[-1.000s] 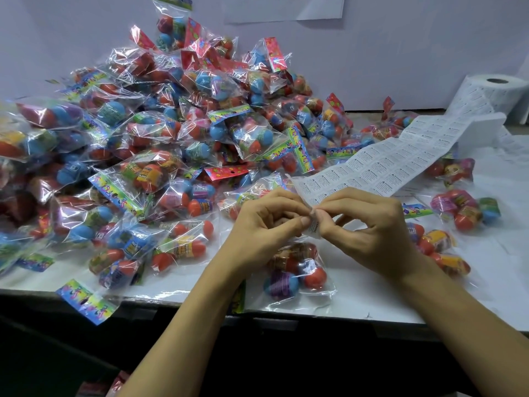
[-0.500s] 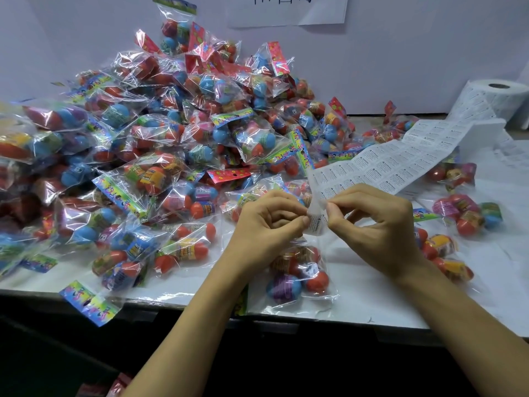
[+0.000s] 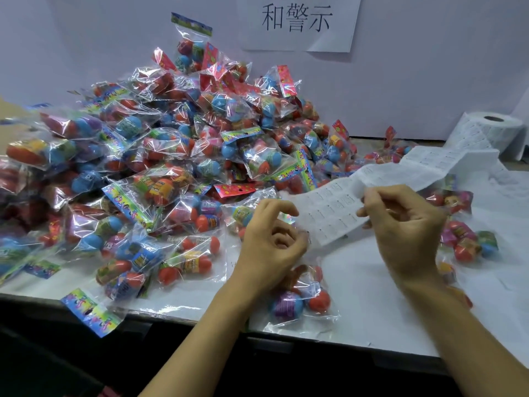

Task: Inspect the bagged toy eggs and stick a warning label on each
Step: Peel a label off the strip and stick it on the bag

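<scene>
A white strip of warning labels (image 3: 329, 213) runs from a roll (image 3: 495, 131) at the right to the middle of the table. My right hand (image 3: 406, 224) pinches this strip near its free end and holds it above the table. My left hand (image 3: 272, 239) hovers just left of the strip's end, fingers curled, with a small peeled label (image 3: 305, 234) pinched at its fingertips; that label is blurred. Under my hands a clear bag of toy eggs (image 3: 297, 302) lies flat near the table's front edge.
A big pile of bagged toy eggs (image 3: 171, 167) fills the left and back of the white table (image 3: 372, 296). Several more bags (image 3: 469, 242) lie at the right, past my right hand. One bag (image 3: 91, 310) hangs over the front edge. A paper sign (image 3: 297, 21) is on the wall.
My hands have drawn apart. The left hand came away from the strip's end to the left, and the right hand lifted the strip up and to the right.
</scene>
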`<move>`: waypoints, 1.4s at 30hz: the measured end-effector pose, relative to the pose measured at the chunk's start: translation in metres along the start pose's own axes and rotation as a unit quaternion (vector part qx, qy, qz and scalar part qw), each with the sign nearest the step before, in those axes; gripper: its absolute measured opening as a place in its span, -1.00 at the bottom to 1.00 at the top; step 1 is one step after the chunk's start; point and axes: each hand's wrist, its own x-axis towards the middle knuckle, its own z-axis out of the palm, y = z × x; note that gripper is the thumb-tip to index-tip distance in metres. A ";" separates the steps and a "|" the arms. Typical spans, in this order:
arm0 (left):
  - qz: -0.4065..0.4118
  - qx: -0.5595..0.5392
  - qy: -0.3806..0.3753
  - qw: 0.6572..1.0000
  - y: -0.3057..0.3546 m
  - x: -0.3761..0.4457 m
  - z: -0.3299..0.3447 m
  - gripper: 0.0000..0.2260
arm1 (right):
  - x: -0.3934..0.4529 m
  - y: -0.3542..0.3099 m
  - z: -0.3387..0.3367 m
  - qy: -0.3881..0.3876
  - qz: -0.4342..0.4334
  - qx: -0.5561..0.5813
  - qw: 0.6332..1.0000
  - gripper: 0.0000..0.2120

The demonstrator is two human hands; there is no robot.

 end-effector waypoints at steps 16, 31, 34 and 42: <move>-0.020 -0.057 0.069 0.996 0.002 0.005 -0.009 -0.80 | -0.013 -0.029 0.053 -0.115 -0.135 -0.115 0.977 -0.90; -0.066 -0.239 0.051 0.967 -0.002 0.010 -0.014 -0.78 | -0.015 -0.020 0.049 -0.154 0.015 0.041 0.987 -0.75; -0.063 -0.193 0.058 0.977 -0.003 0.009 -0.012 -0.75 | -0.016 -0.017 0.048 -0.152 0.022 0.068 0.986 -0.90; -0.060 -0.167 0.058 0.982 0.000 0.008 -0.013 -0.79 | -0.018 -0.017 0.049 -0.154 0.061 0.090 0.982 -0.96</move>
